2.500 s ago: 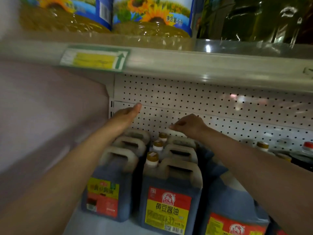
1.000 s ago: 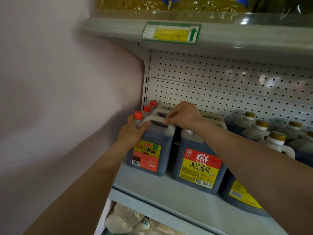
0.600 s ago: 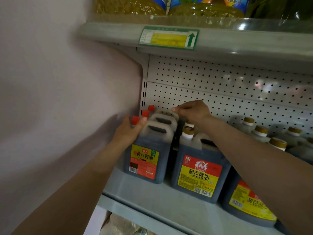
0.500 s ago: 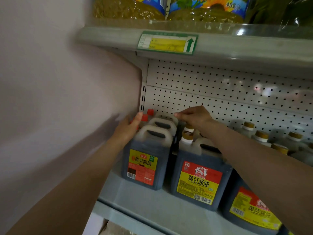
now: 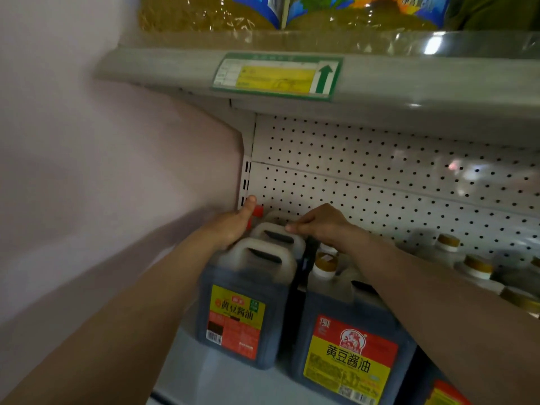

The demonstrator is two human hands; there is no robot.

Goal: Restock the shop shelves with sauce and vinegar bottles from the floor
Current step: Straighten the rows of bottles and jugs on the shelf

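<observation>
Dark soy sauce jugs stand in rows at the left end of the shelf [image 5: 204, 372]. The front left jug [image 5: 242, 302] has a yellow and red label and a white handle. My left hand [image 5: 233, 225] lies against the left side of the jug behind it [image 5: 277, 236], thumb pointing up beside a red cap [image 5: 258, 211]. My right hand [image 5: 321, 223] rests its bent fingertips on that second jug's handle. To the right stands a bigger jug [image 5: 347, 349] with a brown cap [image 5: 325, 263], partly under my right forearm.
A pink wall [image 5: 102, 171] closes the shelf on the left. The pegboard back panel [image 5: 380, 176] is right behind the jugs. Pale bottles with brown caps [image 5: 476, 266] fill the right. The upper shelf edge [image 5: 409, 89] carries a price tag [image 5: 277, 76] below oil bottles.
My right hand let go of the front left jug's handle and moved to the jug behind it. My left hand slid back along the row towards the pegboard.
</observation>
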